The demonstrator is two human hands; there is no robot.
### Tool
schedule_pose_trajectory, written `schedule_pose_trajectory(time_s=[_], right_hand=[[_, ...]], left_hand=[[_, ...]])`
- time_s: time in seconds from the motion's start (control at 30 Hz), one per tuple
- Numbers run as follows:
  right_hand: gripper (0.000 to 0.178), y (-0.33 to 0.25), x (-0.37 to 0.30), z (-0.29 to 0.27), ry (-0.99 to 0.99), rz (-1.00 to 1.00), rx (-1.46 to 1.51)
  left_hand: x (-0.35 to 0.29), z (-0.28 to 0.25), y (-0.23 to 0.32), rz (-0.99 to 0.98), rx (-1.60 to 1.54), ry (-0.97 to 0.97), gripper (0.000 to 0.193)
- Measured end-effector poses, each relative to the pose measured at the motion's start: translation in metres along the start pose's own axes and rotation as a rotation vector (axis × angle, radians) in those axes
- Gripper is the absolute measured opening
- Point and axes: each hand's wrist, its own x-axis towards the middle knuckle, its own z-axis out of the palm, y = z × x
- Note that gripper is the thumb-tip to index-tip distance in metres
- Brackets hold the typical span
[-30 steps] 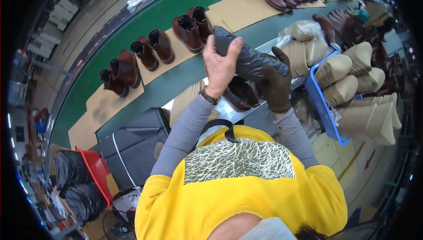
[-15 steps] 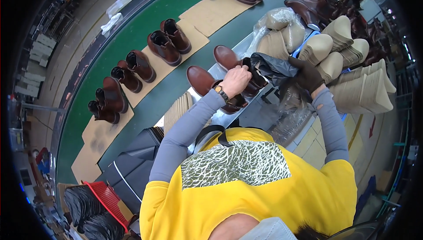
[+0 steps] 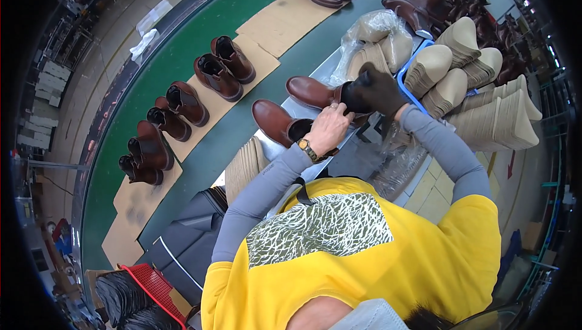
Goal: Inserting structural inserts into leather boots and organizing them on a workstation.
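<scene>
Pinching: left hand (image 3: 330, 126), boot (image 3: 318, 94) rim, frame centre.
Gloved: right hand (image 3: 377, 92), boot opening; grip cannot be told.
Boot: best kept steady, rim wide.

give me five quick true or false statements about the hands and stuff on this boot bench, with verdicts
1. The left hand is bare, with a watch on that wrist. True.
2. The right hand is bare too. False: the right hand wears a dark glove.
3. Both hands are at the upper part of one brown boot. True.
4. The basket at the lower left is blue. False: it is a red basket.
5. The person's shirt is green all over. False: the shirt is yellow, with a patterned panel.
</scene>
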Motion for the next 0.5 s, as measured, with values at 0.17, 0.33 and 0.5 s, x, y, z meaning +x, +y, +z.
schedule_pose_trajectory(time_s=[0.17, 0.33, 0.5], right_hand=[[0.031, 0.016, -0.025, 0.060, 0.042, -0.092, 0.262], [0.024, 0.018, -0.011, 0.087, 0.074, 0.309, 0.224], [0.026, 0.052, 0.001, 0.117, 0.033, 0.012, 0.009]], left_hand=[[-0.005, -0.012, 0.006, -0.004, 0.024, -0.048, 0.028], [-0.013, -0.043, 0.012, -0.041, -0.094, -0.087, 0.036], [-0.027, -0.057, 0.016, -0.097, -0.167, 0.008, 0.042]])
